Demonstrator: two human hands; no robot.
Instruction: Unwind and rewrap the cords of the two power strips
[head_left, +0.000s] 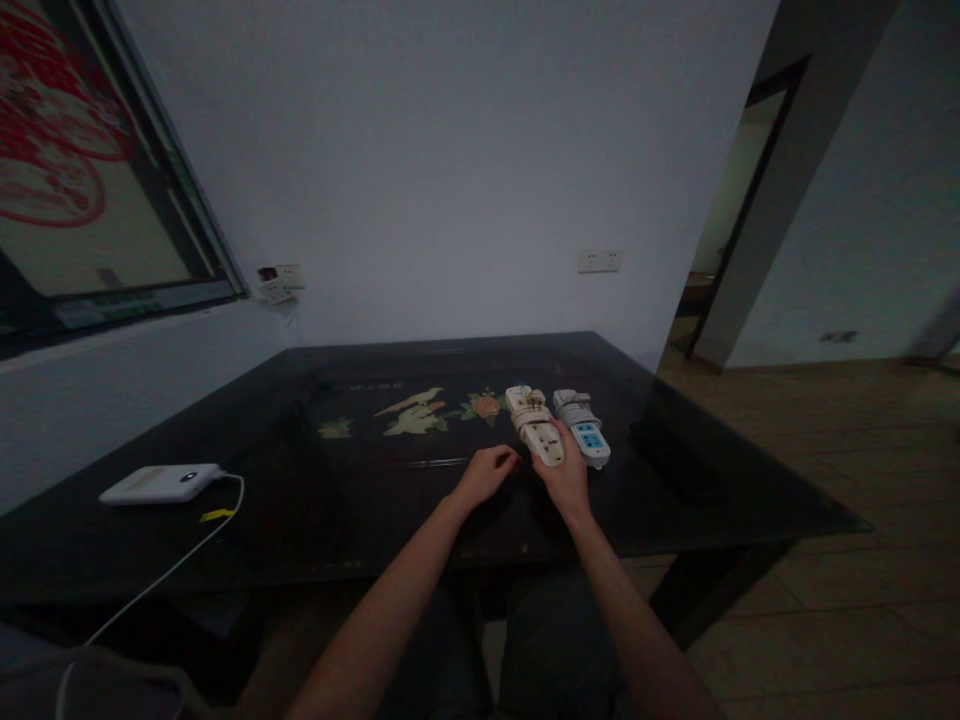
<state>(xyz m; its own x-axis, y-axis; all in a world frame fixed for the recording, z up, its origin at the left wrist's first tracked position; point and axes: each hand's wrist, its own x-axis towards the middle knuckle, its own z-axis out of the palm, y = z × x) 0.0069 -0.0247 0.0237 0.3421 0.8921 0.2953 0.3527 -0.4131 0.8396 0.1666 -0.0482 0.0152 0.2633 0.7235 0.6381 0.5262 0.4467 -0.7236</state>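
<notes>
Two power strips lie side by side on the dark table (pixel 315 520). A cream power strip (pixel 534 424) with its cord wound round the far end has my right hand (pixel 566 478) closed on its near end. A white power strip with a blue panel (pixel 586 428) lies just right of it, untouched, its cord also wound up. My left hand (pixel 486 473) rests on the table just left of the cream strip, its fingers curled in, with nothing visible in them.
A white power bank (pixel 159 483) with a white cable (pixel 180 560) lies at the table's left end. A bird and flower inlay (pixel 420 410) decorates the tabletop. Wall sockets (pixel 599 261) sit on the far wall. A doorway (pixel 731 210) opens at right.
</notes>
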